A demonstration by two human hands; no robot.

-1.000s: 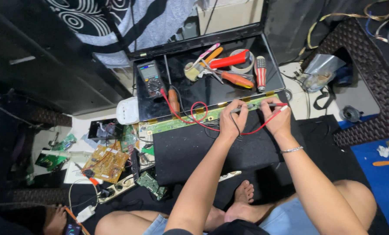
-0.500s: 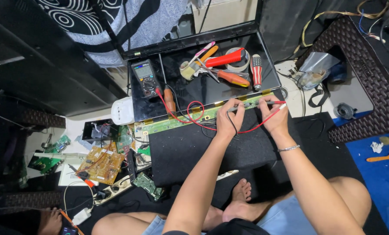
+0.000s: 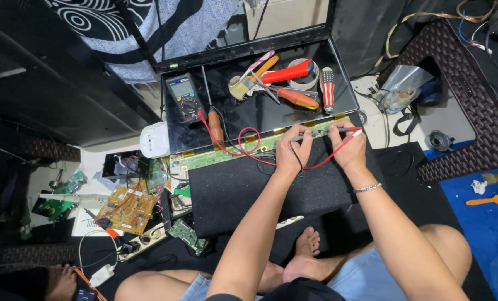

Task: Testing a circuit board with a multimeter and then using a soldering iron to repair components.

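Now both hands [image 3: 318, 149] press meter probes [image 3: 338, 130] onto the green strip board [image 3: 243, 151]

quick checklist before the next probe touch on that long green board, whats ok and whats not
1. Left hand holds the black probe on the long green circuit board: ok.
2. Right hand holds the red probe at the board's right end: ok.
3. Both leads run back to the multimeter: ok.
4. Meter display readable: cannot tell, too small.
5. Red lead loops across the board near the probing spot: not ok, it could snag.
6. Probe tips exactly on contacts: cannot tell, fingers hide them.
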